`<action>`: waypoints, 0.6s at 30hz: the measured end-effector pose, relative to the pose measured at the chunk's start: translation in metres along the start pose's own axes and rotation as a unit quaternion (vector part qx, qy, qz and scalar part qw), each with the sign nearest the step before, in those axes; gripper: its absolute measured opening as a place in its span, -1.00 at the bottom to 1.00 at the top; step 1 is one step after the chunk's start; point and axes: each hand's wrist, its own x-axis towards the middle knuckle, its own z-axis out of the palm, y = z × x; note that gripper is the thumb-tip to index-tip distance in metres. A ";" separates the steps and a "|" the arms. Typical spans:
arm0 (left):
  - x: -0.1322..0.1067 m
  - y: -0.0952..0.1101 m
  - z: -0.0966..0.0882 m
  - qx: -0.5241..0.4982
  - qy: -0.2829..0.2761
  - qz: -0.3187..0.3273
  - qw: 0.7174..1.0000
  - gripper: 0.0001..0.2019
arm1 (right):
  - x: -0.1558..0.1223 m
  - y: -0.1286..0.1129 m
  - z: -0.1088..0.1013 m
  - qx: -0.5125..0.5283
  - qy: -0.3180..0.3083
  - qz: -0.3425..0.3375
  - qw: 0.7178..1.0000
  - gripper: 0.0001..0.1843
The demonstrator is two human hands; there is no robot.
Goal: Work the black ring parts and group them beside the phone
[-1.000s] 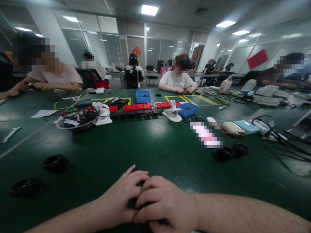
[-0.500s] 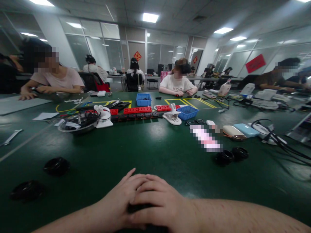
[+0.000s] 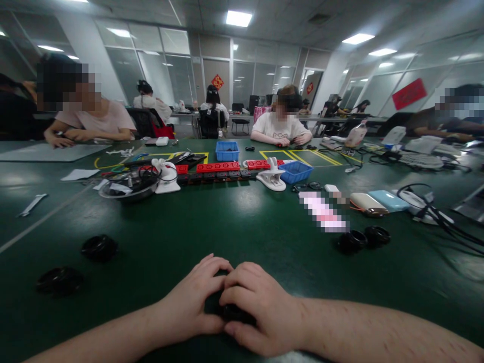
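Observation:
At the near edge of the green table my left hand (image 3: 200, 290) and my right hand (image 3: 262, 307) meet over a dark, rounded black part (image 3: 236, 312). Fingers of both hands curl around it, and most of it is hidden beneath them. It resembles the black ring-shaped parts nearby, but its exact kind does not show. Two such ring-shaped parts lie to my left, one farther (image 3: 99, 247) and one nearer (image 3: 59, 280). Another pair sits side by side to my right, the left one (image 3: 353, 241) touching or almost touching the right one (image 3: 377, 235).
Across the table (image 3: 181, 217) runs a row of red and black socket strips (image 3: 217, 167), with white clip stands (image 3: 273, 176), blue bins (image 3: 296, 172) and a bowl of cables (image 3: 128, 191). Power banks (image 3: 368, 204) and cables lie right. Several people sit around.
My hands have drawn slightly apart at the fingers, so more of the black part shows between them. The whole view has shifted a little.

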 end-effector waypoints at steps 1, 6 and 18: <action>0.000 0.000 0.000 0.004 -0.002 0.004 1.000 -0.65 | 0.000 0.000 -0.001 0.004 -0.011 -0.010 1.000 -0.78; 0.000 -0.002 -0.003 0.025 -0.044 0.017 0.999 -0.65 | -0.001 0.002 0.001 0.017 -0.050 -0.077 0.996 -0.78; 0.001 0.001 -0.008 0.050 -0.089 0.045 0.994 -0.58 | -0.005 0.002 0.007 0.027 -0.090 -0.145 0.985 -0.80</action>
